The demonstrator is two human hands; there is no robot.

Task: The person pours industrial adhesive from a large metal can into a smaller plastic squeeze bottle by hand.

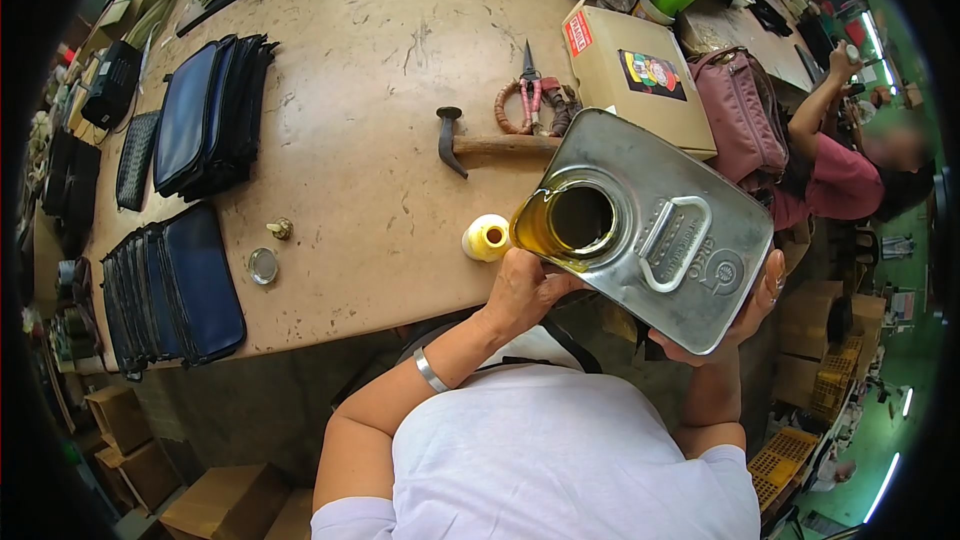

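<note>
A rectangular metal can [735, 240] with a white carry handle [675, 243] is tilted towards the left above the table's front edge. Yellowish liquid coats the area around its round open mouth [582, 218]. My right hand [757, 305] supports the can from its right and lower side, most fingers hidden behind it. My left hand [525, 292] is closed at the can's lower left edge, its fingertips partly hidden. Just left of the mouth stands a small pale-yellow bottle [480, 240], uncapped. Farther left lie a small brass-coloured cap piece [281, 229] and a round metal lid [262, 266].
A hammer [500, 145] and wrapped-handle scissors [529, 95] lie behind the can. Beside them are a cardboard box [640, 70] and a pink bag [740, 110]. Stacked dark-blue pouches [200, 275] occupy the table's left side. A co-worker [840, 175] is at the right.
</note>
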